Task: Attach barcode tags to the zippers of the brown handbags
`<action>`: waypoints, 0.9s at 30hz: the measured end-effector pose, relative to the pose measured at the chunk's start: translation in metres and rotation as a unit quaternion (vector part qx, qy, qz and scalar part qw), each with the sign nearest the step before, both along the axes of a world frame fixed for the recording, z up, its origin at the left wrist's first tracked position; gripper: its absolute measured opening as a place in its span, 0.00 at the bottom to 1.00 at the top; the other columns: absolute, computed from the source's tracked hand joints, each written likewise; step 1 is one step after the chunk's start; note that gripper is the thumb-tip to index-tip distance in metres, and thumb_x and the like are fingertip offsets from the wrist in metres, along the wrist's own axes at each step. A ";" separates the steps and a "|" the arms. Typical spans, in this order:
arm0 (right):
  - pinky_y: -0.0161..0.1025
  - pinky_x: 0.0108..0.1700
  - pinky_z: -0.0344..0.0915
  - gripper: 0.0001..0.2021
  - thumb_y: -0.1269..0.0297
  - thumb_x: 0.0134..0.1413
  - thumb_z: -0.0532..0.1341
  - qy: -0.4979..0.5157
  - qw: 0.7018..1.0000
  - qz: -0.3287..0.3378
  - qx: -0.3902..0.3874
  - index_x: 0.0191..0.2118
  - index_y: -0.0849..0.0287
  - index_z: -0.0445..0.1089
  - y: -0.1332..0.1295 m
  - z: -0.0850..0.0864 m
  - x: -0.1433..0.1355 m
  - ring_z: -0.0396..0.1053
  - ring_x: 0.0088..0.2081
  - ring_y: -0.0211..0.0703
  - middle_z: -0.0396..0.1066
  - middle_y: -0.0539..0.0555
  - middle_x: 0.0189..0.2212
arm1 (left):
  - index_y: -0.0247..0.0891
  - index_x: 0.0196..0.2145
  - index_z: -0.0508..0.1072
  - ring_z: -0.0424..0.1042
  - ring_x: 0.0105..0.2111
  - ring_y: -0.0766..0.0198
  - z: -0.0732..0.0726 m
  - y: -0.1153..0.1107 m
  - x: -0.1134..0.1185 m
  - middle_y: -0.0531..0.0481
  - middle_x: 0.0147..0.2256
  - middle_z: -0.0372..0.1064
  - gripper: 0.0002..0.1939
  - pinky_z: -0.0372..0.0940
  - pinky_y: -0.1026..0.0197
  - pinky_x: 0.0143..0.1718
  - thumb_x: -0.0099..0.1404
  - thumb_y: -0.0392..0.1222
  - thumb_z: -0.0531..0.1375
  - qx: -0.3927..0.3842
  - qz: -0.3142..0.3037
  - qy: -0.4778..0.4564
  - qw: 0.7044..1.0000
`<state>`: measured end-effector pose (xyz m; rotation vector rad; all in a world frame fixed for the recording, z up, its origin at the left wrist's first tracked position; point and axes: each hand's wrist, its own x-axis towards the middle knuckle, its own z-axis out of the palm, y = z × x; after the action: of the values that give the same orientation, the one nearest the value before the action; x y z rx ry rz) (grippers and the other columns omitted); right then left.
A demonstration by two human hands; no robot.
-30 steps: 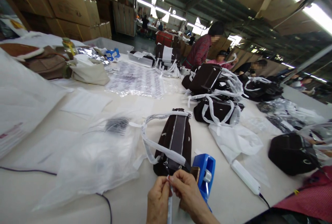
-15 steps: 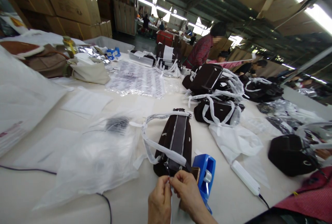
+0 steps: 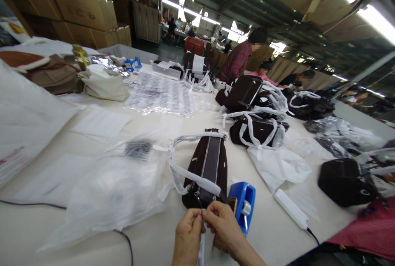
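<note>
Left hand [image 3: 187, 233]: we pinch with closed fingertips a small thing [image 3: 202, 213], too tiny to name.
Right hand [image 3: 222, 224]: our fingertips pinch it also, narrowly.
Dark bag [image 3: 210, 161]: on the table [image 3: 277, 239], just beyond our hands.
Blue tape dispenser [image 3: 238, 189]: near our right hand.

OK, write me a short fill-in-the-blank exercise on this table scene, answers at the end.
The blue plastic tape dispenser is to the ____ of the dark brown fabric bag.
The bag's long looped strap is wrapped in ____ material.
Of the bare left hand and the bare right hand, the ____ one is farther from the dispenser.

Missing words: right; white; left.
</note>
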<state>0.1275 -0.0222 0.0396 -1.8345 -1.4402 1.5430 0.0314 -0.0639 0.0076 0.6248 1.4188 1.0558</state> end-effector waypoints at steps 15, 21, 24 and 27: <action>0.35 0.31 0.55 0.03 0.66 0.50 0.51 -0.055 0.990 0.043 0.120 0.29 0.58 0.59 -0.013 0.015 0.012 0.61 0.28 0.39 0.62 0.48 0.24 | 0.31 0.19 0.64 0.49 0.10 0.76 0.020 0.017 -0.012 0.55 0.12 0.56 0.03 0.40 0.72 0.13 0.48 0.30 0.55 -0.224 0.055 -0.360 0.904; 0.35 0.31 0.58 0.05 0.63 0.49 0.54 0.070 0.986 -0.072 0.135 0.29 0.57 0.57 -0.026 -0.028 0.013 0.61 0.27 0.38 0.60 0.47 0.23 | 0.31 0.20 0.63 0.49 0.10 0.76 0.024 0.019 -0.010 0.55 0.13 0.54 0.08 0.39 0.74 0.12 0.54 0.27 0.50 -0.295 0.039 -0.377 0.877; 0.33 0.28 0.57 0.09 0.61 0.46 0.58 0.171 0.968 -0.141 0.121 0.28 0.57 0.55 -0.031 -0.045 0.009 0.59 0.24 0.36 0.59 0.45 0.21 | 0.31 0.19 0.62 0.50 0.10 0.76 0.028 0.020 -0.010 0.56 0.13 0.53 0.09 0.39 0.74 0.12 0.55 0.28 0.51 -0.331 0.030 -0.387 0.860; 0.30 0.24 0.53 0.15 0.58 0.43 0.62 0.272 0.937 -0.206 0.070 0.27 0.57 0.53 -0.033 -0.049 0.000 0.56 0.21 0.33 0.59 0.43 0.19 | 0.31 0.20 0.62 0.49 0.09 0.76 0.034 0.022 -0.009 0.57 0.13 0.52 0.11 0.41 0.75 0.12 0.59 0.29 0.49 -0.357 0.030 -0.397 0.845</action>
<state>0.1271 -0.0556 -0.0097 -1.3581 -0.8228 1.5140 0.0222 -0.0423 0.0411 -0.3884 0.9581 0.6173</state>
